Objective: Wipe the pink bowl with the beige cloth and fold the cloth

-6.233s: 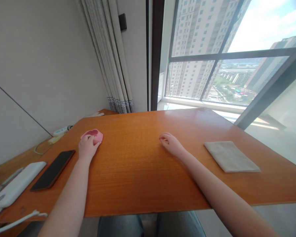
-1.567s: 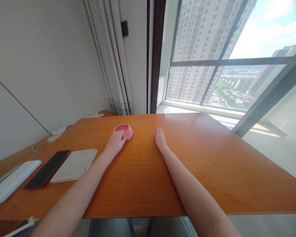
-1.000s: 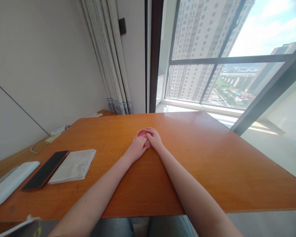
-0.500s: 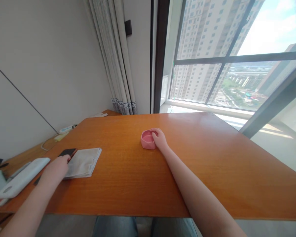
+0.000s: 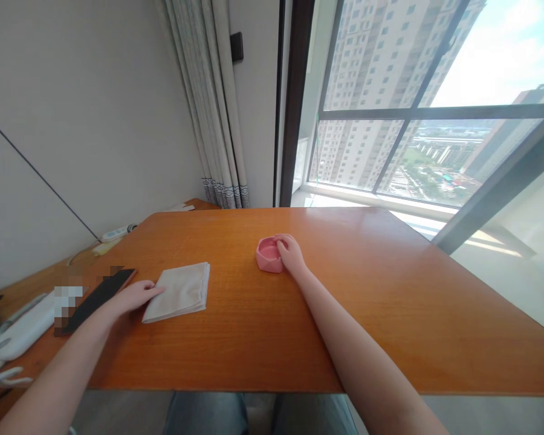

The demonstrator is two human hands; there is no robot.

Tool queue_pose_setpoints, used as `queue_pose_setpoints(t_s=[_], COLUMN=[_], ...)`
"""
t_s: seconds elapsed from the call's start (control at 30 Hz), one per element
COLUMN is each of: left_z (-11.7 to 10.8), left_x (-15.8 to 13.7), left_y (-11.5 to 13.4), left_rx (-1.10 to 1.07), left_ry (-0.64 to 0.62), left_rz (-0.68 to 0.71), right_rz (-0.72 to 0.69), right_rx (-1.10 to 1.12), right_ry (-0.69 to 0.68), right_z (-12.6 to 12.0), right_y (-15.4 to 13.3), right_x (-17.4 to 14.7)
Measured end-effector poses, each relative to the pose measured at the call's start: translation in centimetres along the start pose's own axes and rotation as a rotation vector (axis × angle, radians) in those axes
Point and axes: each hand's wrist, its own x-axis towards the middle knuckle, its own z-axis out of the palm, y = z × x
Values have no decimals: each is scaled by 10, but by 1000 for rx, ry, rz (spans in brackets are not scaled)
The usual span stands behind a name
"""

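Wooden tabletop (image 5: 254,344): your left hand (image 5: 138,295), half-curled, touches folded cloth (image 5: 184,287), grip unclear; likely soft, pinch edge. Right hand (image 5: 292,254) clasps stiff-looking pink bowl (image 5: 267,262) by rim.

Daylight enters through the window (image 5: 369,113) at upper right, where the sky (image 5: 476,66) is nearly bleached out; a pale sheen marks the far tabletop (image 5: 344,314). The wall (image 5: 72,103) at left is dimmer. Wide-angle distortion stretches the margins. Coarse pixel blocks obscure parts of the dark slab (image 5: 95,301), lower left.
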Motion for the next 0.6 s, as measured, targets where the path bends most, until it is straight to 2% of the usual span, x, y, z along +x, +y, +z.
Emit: queue_pose_setpoints(t_s=[0.07, 0.17, 0.3, 0.5, 0.6], left_z=[0, 1, 10, 38, 34], left_x=[4, 7, 11, 23, 19], left_y=[12, 33, 66, 96, 115], left_rx=[46, 88, -31, -13, -288], left_ry=[-1, 106, 228, 159, 57], left_rz=[23, 103, 184, 125, 130], right_rz=[10, 25, 15, 24, 16], right_rx=[-13, -29, -17, -23, -61], right_ry=[-1, -2, 31, 6, 1], right_z=[0, 1, 2, 2, 0], right_y=[-1, 0, 1, 0, -5], right_x=[0, -1, -3, -3, -3])
